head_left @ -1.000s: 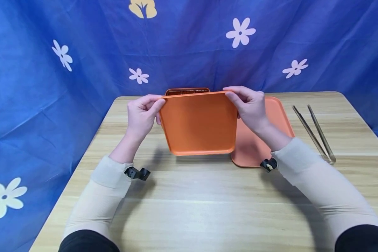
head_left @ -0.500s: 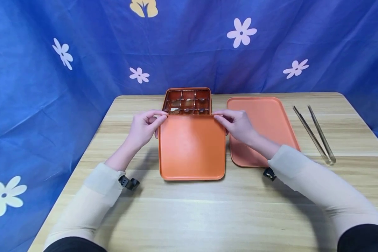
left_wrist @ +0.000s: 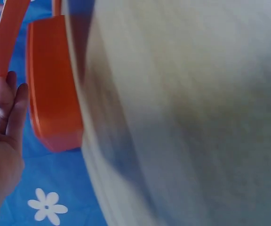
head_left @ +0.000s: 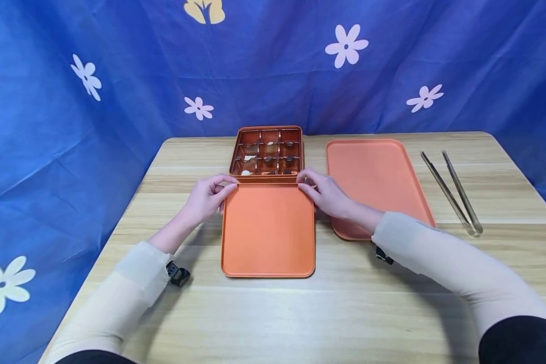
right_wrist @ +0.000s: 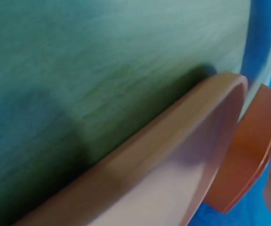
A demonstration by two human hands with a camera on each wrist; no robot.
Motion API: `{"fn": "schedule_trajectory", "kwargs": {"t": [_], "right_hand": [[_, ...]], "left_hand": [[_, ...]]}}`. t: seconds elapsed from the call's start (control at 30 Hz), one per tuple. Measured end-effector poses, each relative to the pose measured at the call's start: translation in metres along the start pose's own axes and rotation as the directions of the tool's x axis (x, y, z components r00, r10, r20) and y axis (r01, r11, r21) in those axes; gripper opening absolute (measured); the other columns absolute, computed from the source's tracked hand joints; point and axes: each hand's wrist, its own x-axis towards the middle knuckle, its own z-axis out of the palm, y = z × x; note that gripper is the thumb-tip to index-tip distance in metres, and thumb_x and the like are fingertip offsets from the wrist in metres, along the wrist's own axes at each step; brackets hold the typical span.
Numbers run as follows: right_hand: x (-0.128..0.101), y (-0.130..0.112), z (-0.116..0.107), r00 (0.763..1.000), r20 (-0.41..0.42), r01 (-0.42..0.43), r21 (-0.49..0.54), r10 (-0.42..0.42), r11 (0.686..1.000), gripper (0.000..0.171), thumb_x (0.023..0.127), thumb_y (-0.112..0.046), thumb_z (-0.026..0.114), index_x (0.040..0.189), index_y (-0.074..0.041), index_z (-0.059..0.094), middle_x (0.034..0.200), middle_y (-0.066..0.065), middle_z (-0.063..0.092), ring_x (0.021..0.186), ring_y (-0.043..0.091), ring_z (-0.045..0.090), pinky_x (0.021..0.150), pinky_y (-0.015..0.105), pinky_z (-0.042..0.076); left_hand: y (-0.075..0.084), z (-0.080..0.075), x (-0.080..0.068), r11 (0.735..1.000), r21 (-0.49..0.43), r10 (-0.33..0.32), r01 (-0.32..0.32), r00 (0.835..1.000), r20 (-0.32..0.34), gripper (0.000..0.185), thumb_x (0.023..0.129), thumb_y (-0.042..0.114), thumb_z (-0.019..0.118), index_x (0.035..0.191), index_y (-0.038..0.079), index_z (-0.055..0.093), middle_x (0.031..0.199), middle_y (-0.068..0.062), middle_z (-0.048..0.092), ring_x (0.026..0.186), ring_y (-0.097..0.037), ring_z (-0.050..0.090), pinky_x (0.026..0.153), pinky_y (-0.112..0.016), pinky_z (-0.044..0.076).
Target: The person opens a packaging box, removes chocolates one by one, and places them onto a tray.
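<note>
Head view: left hand point(head_left: 208, 194) and right hand point(head_left: 324, 191) pinching far corners of orange lid point(head_left: 268, 230), mid-table; likely light, stiff, slick; gripping rims suiting best.

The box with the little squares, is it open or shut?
Open. The box has no lid on; its compartments show. The lid lies flat on the table in front of it.

Bare table point(head_left: 273, 313) lies open nearside; compartment box point(head_left: 267, 151) blocks beyond the lid point(head_left: 268, 230).
</note>
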Motion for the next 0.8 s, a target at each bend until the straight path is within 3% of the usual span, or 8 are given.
{"fn": "schedule_trajectory", "kwargs": {"t": [0.13, 0.27, 0.5, 0.63, 0.8], "right_hand": [[0.001, 0.006, 0.006, 0.998, 0.06, -0.035, 0.018, 0.034, 0.999, 0.004, 0.097, -0.003, 0.056, 0.101, -0.005, 0.057, 0.093, 0.01, 0.066, 0.096, 0.028, 0.066, 0.084, 0.042, 0.05], [0.0, 0.01, 0.011, 0.99, 0.122, -0.077, 0.027, 0.074, 0.997, 0.005, 0.096, -0.004, 0.057, 0.102, -0.004, 0.058, 0.09, 0.007, 0.065, 0.092, 0.023, 0.064, 0.085, 0.04, 0.05], [0.004, 0.013, 0.015, 0.969, 0.191, -0.144, -0.063, 0.154, 0.988, 0.005, 0.095, -0.005, 0.06, 0.099, -0.006, 0.061, 0.088, 0.004, 0.064, 0.085, 0.019, 0.06, 0.08, 0.035, 0.047], [0.003, 0.015, 0.019, 0.96, 0.209, -0.16, -0.14, 0.188, 0.977, 0.004, 0.094, -0.006, 0.061, 0.097, -0.007, 0.061, 0.086, 0.003, 0.063, 0.083, 0.018, 0.059, 0.078, 0.035, 0.046], [0.001, 0.018, 0.024, 0.951, 0.207, -0.188, -0.195, 0.228, 0.963, 0.005, 0.093, -0.006, 0.062, 0.094, -0.011, 0.061, 0.084, 0.001, 0.059, 0.081, 0.018, 0.056, 0.074, 0.033, 0.044]], "left_hand": [[-0.009, 0.001, -0.002, 0.999, 0.036, -0.016, 0.014, 0.997, 0.076, 0.017, 0.098, 0.014, 0.059, 0.109, 0.001, 0.066, 0.05, -0.011, 0.053, 0.042, -0.038, 0.053, 0.041, -0.027, 0.041], [-0.017, 0.002, -0.004, 0.996, 0.093, -0.003, -0.009, 0.992, 0.125, 0.013, 0.098, 0.009, 0.059, 0.105, 0.001, 0.065, 0.053, -0.01, 0.056, 0.045, -0.036, 0.055, 0.043, -0.026, 0.043], [-0.027, 0.006, 0.0, 0.988, 0.145, 0.018, -0.044, 0.984, 0.177, 0.009, 0.094, 0.0, 0.061, 0.102, -0.001, 0.066, 0.092, -0.015, 0.066, 0.064, -0.019, 0.062, 0.053, -0.028, 0.052], [-0.031, 0.007, 0.004, 0.969, 0.231, 0.042, -0.092, 0.976, 0.213, 0.01, 0.092, -0.001, 0.063, 0.1, 0.002, 0.068, 0.094, -0.012, 0.067, 0.077, -0.021, 0.061, 0.063, -0.031, 0.052], [-0.036, 0.009, 0.008, 0.954, 0.279, 0.042, -0.109, 0.972, 0.233, 0.009, 0.091, 0.001, 0.065, 0.099, 0.005, 0.068, 0.091, -0.008, 0.068, 0.077, -0.02, 0.058, 0.069, -0.036, 0.047]]}}
